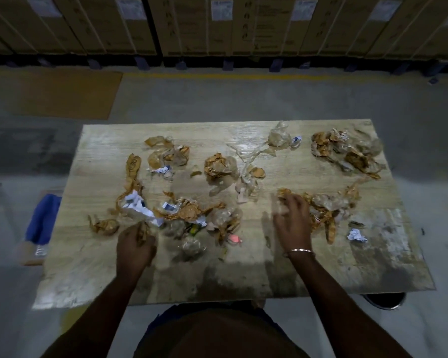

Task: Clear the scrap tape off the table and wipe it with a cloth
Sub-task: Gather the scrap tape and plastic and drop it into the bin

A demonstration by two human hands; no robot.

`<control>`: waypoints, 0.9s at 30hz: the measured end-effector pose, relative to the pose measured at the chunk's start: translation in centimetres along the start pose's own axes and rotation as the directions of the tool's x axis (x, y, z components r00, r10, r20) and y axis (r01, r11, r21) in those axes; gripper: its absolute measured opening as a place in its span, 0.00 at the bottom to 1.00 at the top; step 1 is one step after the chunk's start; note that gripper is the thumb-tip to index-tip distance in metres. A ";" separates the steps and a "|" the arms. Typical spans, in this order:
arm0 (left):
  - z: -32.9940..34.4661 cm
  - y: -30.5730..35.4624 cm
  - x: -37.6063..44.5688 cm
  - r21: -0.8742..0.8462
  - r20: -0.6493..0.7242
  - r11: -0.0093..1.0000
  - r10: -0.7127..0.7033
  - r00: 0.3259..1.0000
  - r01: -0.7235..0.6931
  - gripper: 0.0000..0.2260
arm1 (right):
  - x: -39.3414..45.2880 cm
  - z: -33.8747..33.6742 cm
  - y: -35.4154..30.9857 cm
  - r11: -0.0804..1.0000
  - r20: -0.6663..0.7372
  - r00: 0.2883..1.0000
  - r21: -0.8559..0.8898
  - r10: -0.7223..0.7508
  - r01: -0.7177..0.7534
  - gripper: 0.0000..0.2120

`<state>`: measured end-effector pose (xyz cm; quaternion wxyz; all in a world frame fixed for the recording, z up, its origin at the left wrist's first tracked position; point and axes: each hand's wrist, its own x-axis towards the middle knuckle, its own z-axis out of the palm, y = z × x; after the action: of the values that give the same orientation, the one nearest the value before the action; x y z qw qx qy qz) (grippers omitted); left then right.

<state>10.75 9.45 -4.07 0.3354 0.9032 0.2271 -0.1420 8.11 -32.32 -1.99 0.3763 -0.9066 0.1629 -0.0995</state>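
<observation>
A light wooden table (93, 275) is strewn with several crumpled clumps of brown and clear scrap tape, mixed with bits of white paper. One clump (219, 165) lies mid-table, another (347, 151) at the far right, and a long pile (181, 211) sits near the front left. My left hand (135, 248) is closed around a brown tape scrap at the near edge of that pile. My right hand (292, 220) rests with spread, blurred fingers on the left end of a tape clump (329, 208). No cloth on the table can be made out.
A blue cloth-like item (43, 218) lies beside the table's left edge. A dark round bin (386, 301) shows under the front right corner. Stacked cardboard boxes (217, 24) line the far wall. A flat brown sheet (67, 94) lies on the floor.
</observation>
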 end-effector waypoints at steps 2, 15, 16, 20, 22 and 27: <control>1.7 2.2 -1.2 0.058 0.116 0.987 0.145 0.983 -0.152 0.30 | 0.2 -2.5 4.2 0.990 -0.134 0.984 -0.072 0.113 -0.124 0.29; 6.1 12.0 -6.9 0.123 0.190 0.901 0.390 0.901 -0.416 0.32 | 1.5 -2.6 6.6 0.980 0.192 0.965 -0.114 0.181 -0.161 0.34; 6.4 12.2 -7.0 0.146 0.175 0.893 0.401 0.899 -0.426 0.32 | 1.2 -2.1 5.6 0.996 0.249 0.965 -0.052 0.087 -0.076 0.32; 7.3 12.8 -7.7 0.211 0.109 0.865 0.442 0.890 -0.455 0.32 | 1.6 -3.5 4.1 0.977 0.323 0.924 0.126 -0.205 0.172 0.26; 7.9 12.9 -8.0 0.240 0.091 0.851 0.459 0.884 -0.467 0.36 | 4.2 -5.9 5.7 0.980 0.223 0.955 0.069 -0.195 0.184 0.24; 9.5 13.3 -9.9 0.222 0.079 0.874 0.426 0.901 -0.433 0.43 | 14.6 -13.3 12.9 0.987 -0.042 0.998 -0.157 -0.045 0.038 0.28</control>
<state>8.07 -8.97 0.22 0.2527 0.9621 -0.0020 -0.1023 14.76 -54.93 -1.06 0.2983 -0.9339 0.1597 -0.1150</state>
